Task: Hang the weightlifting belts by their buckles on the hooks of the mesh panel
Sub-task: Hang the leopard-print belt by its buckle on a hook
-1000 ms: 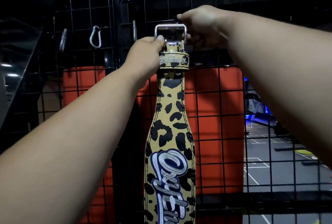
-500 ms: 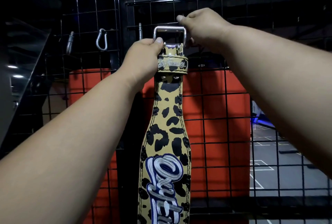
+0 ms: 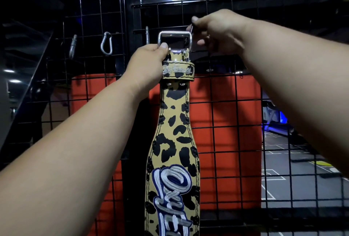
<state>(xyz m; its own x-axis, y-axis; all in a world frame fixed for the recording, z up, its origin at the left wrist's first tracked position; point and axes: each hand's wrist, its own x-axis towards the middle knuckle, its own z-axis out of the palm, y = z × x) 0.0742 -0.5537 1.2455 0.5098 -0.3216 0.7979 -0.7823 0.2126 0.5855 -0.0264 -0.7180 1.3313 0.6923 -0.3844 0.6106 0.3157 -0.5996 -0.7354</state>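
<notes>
Holding the leopard-print belt (image 3: 174,141) up against the black mesh panel (image 3: 226,103), the left hand (image 3: 149,61) grips its top just under the steel buckle (image 3: 174,42), thumb pressed on the buckle's lower left corner. The belt hangs straight down in front of the wire, its embroidered lettering running off the bottom of the head view. The right hand (image 3: 219,31) is beside the buckle's upper right corner, its fingers (image 3: 195,20) curled and pinching a small metal piece at the wire, which looks like a hook (image 3: 190,27), though it is too small to be sure. The buckle appears not yet on it.

Risks, as I judge them: if the left hand lets go before the frame is over the hook, the belt drops to the floor. If the hook twists in the right hand's pinch, the buckle may only catch its tip and slide off. The loose prong could also block the opening.

Two carabiners (image 3: 106,43) and another clip (image 3: 72,46) hang on the mesh to the left, and an orange pad (image 3: 226,141) stands behind it.
</notes>
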